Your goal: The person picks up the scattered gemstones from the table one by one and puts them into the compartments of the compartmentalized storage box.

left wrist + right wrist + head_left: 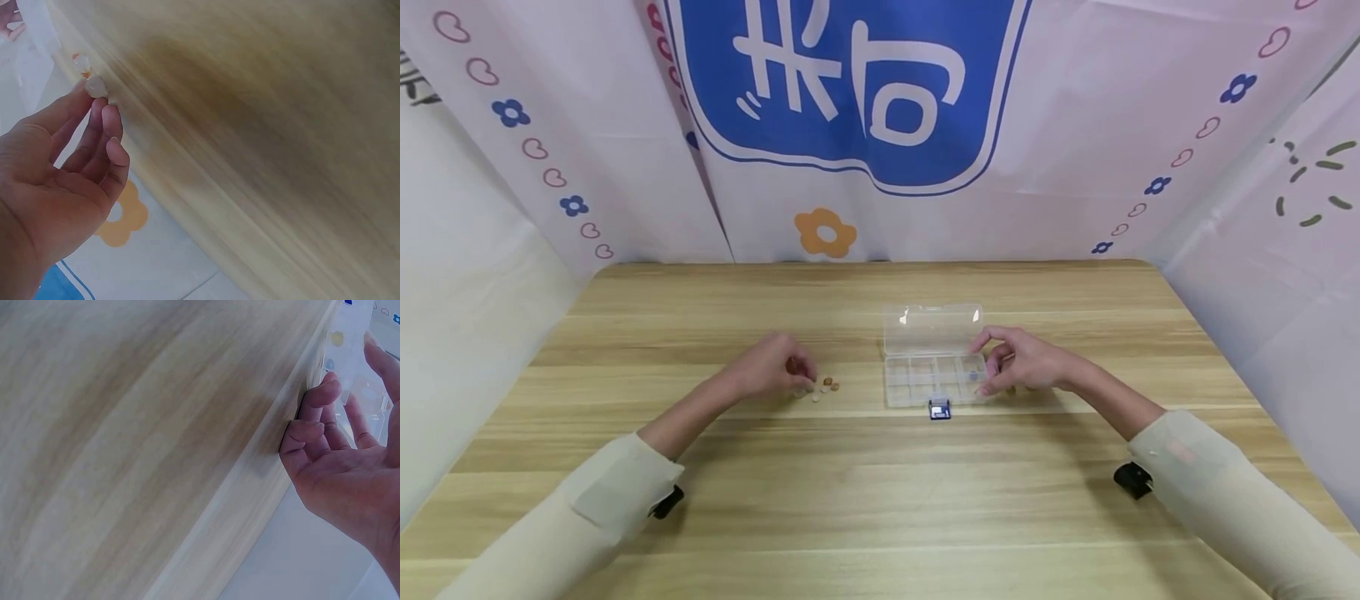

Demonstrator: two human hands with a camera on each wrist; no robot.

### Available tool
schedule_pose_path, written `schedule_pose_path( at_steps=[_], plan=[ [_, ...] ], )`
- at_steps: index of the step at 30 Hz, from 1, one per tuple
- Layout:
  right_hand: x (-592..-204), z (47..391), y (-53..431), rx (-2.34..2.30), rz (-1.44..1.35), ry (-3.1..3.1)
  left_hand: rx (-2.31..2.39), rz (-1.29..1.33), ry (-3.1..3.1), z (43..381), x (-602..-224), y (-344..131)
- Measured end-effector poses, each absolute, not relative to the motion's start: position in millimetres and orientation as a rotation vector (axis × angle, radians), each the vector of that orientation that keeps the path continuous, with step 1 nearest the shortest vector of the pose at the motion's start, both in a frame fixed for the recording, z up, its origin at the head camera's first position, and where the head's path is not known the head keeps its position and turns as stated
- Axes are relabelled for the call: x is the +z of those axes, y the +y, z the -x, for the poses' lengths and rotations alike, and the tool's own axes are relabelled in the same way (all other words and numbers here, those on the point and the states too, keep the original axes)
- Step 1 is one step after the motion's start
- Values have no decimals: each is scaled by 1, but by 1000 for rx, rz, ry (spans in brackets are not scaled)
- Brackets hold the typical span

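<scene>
In the left wrist view, a whitish translucent bead (95, 87) sits at the tips of the thumb and fingers of my left hand (69, 156), which pinches it. From the head view, this left hand (775, 367) is low over the table beside several small beads (828, 382), some amber, some pale. A clear divided plastic box (922, 382) lies to their right, its lid (932, 332) raised at the back. My right hand (1022, 360) is at the box's right end, thumb and fingers spread about its corner; some of its fingers (303, 432) bend against the tabletop.
The box's blue-edged latch (940, 409) hangs at its front. A bluish bead (973, 376) lies in a right-hand compartment. Wood-grain tabletop (880, 500) surrounds everything. A white printed cloth (1045, 225) hangs behind the table and at both sides.
</scene>
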State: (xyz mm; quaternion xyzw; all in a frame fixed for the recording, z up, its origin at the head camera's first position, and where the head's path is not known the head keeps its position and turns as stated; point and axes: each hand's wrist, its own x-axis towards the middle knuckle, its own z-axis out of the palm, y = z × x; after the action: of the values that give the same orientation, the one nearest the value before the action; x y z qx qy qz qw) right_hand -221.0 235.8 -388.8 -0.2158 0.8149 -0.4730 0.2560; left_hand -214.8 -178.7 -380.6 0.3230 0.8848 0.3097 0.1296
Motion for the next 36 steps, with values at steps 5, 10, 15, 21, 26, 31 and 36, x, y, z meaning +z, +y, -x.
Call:
schedule_pose_path(
  at_steps=[5, 10, 15, 21, 26, 31, 36],
  plan=[
    [-388, 221, 235, -1276, 573, 2213, 882, -924, 2562, 217, -382, -181],
    [-387, 221, 233, -1275, 573, 2209, 869, -902, 2564, 218, -381, -182],
    [-386, 220, 233, -1280, 583, 2209, 878, -907, 2566, 218, -380, -182],
    [-386, 219, 234, -1283, 586, 2206, 901, -899, 2559, 218, -380, -181],
    [-386, 219, 235, -1278, 579, 2208, 933, -871, 2555, 218, -380, -180],
    [-386, 219, 235, -1281, 582, 2205, 946, -823, 2577, 218, -379, -179],
    [-386, 220, 235, -1278, 579, 2205, 967, -818, 2590, 219, -378, -177]
  ],
)
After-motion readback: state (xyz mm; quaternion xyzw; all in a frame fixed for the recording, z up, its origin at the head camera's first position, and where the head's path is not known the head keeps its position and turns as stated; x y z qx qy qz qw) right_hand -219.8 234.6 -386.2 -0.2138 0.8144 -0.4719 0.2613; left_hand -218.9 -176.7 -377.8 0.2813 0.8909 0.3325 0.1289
